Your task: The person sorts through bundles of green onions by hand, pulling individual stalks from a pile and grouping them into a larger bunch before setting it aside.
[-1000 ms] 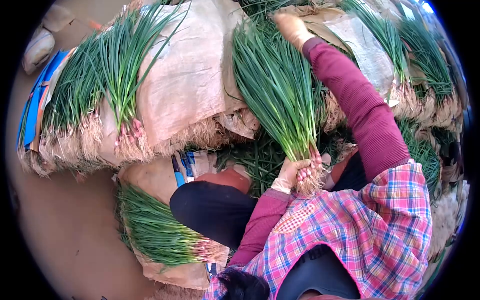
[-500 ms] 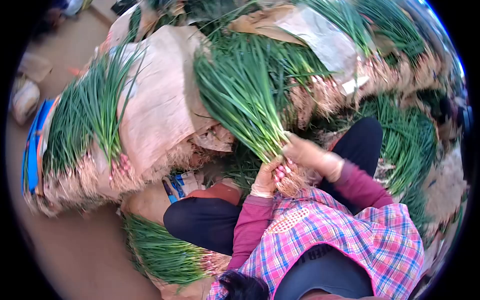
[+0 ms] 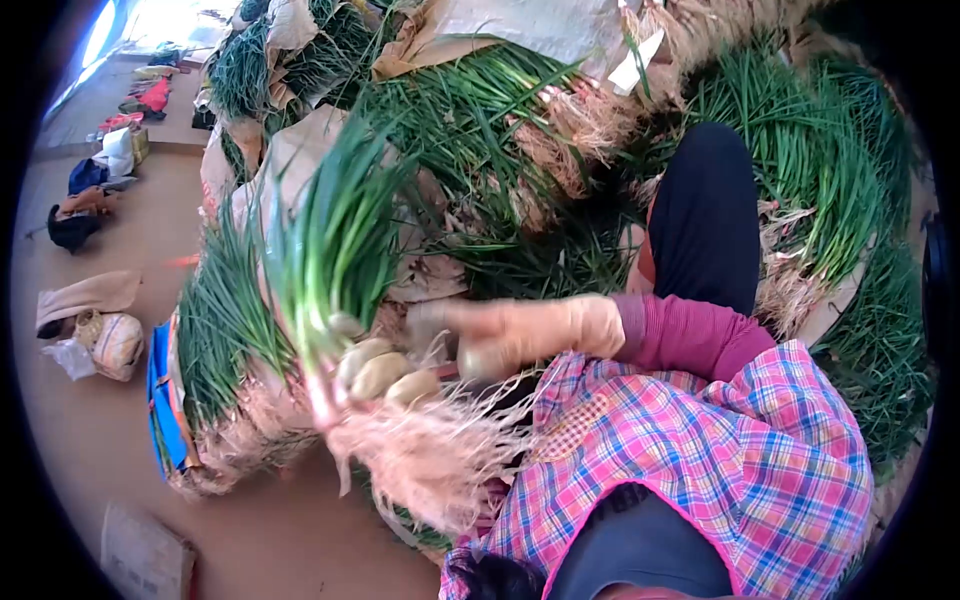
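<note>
My left hand (image 3: 378, 374), in a pale glove, is wrapped round the stems of a bunch of spring onions (image 3: 335, 255). The bunch is raised near the camera, with its green leaves upward and its shaggy pale roots (image 3: 430, 460) hanging low to the right. Those roots hide most of my left forearm. My right hand (image 3: 490, 335), also gloved, is beside the bunch on its right. Motion smears its fingers, so whether they touch the stems or hold anything cannot be made out.
To the left, more spring onions (image 3: 225, 320) lie on a stack covered with brown paper. Other piles (image 3: 575, 110) rise ahead, and another heap (image 3: 820, 190) sits at the right by my bent knee (image 3: 705, 220). Bags (image 3: 118, 345) and a flat board (image 3: 147, 555) rest on the floor.
The bunch has moved left and up toward the camera in my left hand. My right hand has come off the bunch's base and is now blurred beside it. The view has shifted.
</note>
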Demonstrator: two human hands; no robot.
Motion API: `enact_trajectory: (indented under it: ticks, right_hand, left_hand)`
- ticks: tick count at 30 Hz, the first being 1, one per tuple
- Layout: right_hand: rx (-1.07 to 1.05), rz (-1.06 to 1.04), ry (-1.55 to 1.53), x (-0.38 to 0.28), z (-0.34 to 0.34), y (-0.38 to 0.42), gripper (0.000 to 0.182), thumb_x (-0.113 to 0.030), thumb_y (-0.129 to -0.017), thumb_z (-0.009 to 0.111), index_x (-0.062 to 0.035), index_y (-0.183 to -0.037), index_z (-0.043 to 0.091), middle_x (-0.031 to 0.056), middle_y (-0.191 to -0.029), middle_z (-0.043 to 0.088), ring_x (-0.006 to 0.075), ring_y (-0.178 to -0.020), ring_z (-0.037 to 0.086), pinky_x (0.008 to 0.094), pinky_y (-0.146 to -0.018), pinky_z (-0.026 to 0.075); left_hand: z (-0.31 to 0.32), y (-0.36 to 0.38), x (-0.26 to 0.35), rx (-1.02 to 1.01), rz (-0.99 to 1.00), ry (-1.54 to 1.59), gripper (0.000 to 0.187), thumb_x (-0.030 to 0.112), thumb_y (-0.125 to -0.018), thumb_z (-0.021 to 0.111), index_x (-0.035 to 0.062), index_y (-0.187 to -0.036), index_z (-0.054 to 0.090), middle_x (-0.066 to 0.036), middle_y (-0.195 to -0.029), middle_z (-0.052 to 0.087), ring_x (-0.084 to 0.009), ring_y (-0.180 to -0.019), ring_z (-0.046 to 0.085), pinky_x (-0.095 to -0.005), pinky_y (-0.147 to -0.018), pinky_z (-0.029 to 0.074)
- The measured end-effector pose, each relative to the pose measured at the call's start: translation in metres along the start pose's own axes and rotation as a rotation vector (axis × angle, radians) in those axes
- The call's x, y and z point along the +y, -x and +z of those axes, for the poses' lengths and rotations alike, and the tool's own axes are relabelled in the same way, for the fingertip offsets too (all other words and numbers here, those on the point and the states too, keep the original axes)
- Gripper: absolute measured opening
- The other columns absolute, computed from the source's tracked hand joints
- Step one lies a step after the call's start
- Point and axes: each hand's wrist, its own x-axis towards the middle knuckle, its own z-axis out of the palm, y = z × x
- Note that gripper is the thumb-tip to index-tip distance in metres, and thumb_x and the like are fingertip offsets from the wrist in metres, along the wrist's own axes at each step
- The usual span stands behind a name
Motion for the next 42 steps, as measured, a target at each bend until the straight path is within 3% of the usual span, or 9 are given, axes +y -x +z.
enact_trajectory:
  ticks: [6, 11, 14, 17, 22, 25, 28, 35, 42]
  right_hand:
    - [0.017, -0.105, -0.314, -0.016, 0.019, 0.012, 0.027, -0.027, -0.098, 0.052, -0.0048, -0.086, 0.061, -0.0066, -0.071, 0.054, 0.0015, -0.058, 0.039, 0.0173, -0.053, 0.032]
    - [0.453, 0.133, 0.113, 0.08, -0.1, -0.009, 0.025, -0.03, -0.094, 0.056, -0.0051, -0.095, 0.061, 0.0022, -0.083, 0.06, 0.0127, -0.071, 0.055, 0.0266, -0.065, 0.046]
    - [0.584, -0.149, 0.828, 0.067, -0.081, -0.03, 0.059, -0.033, -0.081, 0.068, -0.004, -0.127, 0.045, 0.0228, -0.116, 0.056, 0.0385, -0.1, 0.06, 0.0446, -0.084, 0.048]
    - [0.65, -0.235, 1.045, 0.065, -0.075, -0.077, 0.066, -0.032, -0.078, 0.071, -0.0045, -0.13, 0.041, 0.0215, -0.12, 0.055, 0.0383, -0.102, 0.06, 0.0447, -0.083, 0.049]
    - [0.255, 0.211, 1.424, 0.162, -0.133, -0.087, 0.018, -0.01, -0.078, 0.058, -0.0052, -0.092, 0.067, 0.016, -0.086, 0.068, 0.0328, -0.081, 0.067, 0.0457, -0.068, 0.052]
    - [-0.507, 0.63, 1.554, 0.238, -0.159, -0.012, 0.024, -0.021, -0.07, 0.072, -0.0077, -0.091, 0.072, 0.0105, -0.092, 0.07, 0.0284, -0.084, 0.068, 0.0396, -0.071, 0.054]
    - [-0.651, 1.026, 1.406, 0.186, -0.144, 0.011, 0.029, -0.027, -0.069, 0.076, -0.0074, -0.09, 0.072, 0.0088, -0.091, 0.071, 0.025, -0.083, 0.068, 0.0389, -0.07, 0.053]
    - [-0.124, 0.458, 0.965, 0.012, -0.1, -0.091, 0.022, -0.021, -0.084, 0.063, -0.0018, -0.095, 0.068, 0.0076, -0.082, 0.069, 0.0182, -0.069, 0.064, 0.0332, -0.064, 0.051]
    - [-0.462, -0.026, 0.761, -0.139, 0.069, -0.129, 0.035, -0.028, -0.091, 0.062, -0.005, -0.117, 0.062, 0.0045, -0.094, 0.066, 0.0118, -0.083, 0.058, 0.0276, -0.074, 0.049]
  left_hand:
    - [0.052, 0.021, 0.014, -0.05, -0.055, 0.111, 0.046, 0.013, -0.083, 0.059, -0.0023, -0.124, 0.046, 0.0, -0.082, 0.054, -0.007, -0.072, 0.056, -0.0243, -0.059, 0.047]
    - [0.084, 0.042, 0.014, -0.054, -0.034, 0.121, 0.043, 0.01, -0.083, 0.058, -0.0007, -0.122, 0.045, -0.001, -0.082, 0.053, -0.0071, -0.073, 0.056, -0.0253, -0.059, 0.047]
    - [0.098, 0.055, 0.013, -0.042, -0.014, 0.114, 0.041, 0.009, -0.083, 0.058, 0.0003, -0.121, 0.045, -0.002, -0.083, 0.053, -0.0071, -0.073, 0.056, -0.0259, -0.058, 0.047]
    - [0.115, 0.069, 0.011, -0.018, -0.006, 0.047, 0.032, 0.01, -0.086, 0.056, 0.0, -0.116, 0.05, -0.002, -0.087, 0.055, -0.0089, -0.077, 0.057, -0.0275, -0.061, 0.048]
    - [0.123, 0.093, 0.011, -0.047, 0.059, 0.012, 0.034, 0.012, -0.086, 0.056, -0.0009, -0.117, 0.049, -0.003, -0.087, 0.056, -0.009, -0.078, 0.058, -0.0276, -0.062, 0.048]
    - [0.124, 0.104, 0.013, -0.059, 0.107, -0.02, 0.035, 0.012, -0.087, 0.056, -0.0015, -0.117, 0.049, -0.003, -0.086, 0.056, -0.0091, -0.078, 0.058, -0.0277, -0.062, 0.049]
    - [0.122, 0.109, 0.014, -0.068, 0.141, -0.053, 0.036, 0.013, -0.087, 0.056, -0.002, -0.118, 0.049, -0.004, -0.086, 0.056, -0.0093, -0.078, 0.058, -0.0277, -0.063, 0.049]
    - [0.125, 0.135, 0.023, -0.077, 0.278, -0.125, 0.039, 0.016, -0.087, 0.057, -0.0033, -0.12, 0.048, -0.005, -0.085, 0.057, -0.0095, -0.079, 0.059, -0.0279, -0.064, 0.049]
    - [0.118, 0.202, 0.023, 0.009, 0.765, -0.329, 0.042, 0.018, -0.087, 0.057, -0.0046, -0.121, 0.047, -0.006, -0.085, 0.058, -0.0098, -0.079, 0.059, -0.0281, -0.065, 0.049]
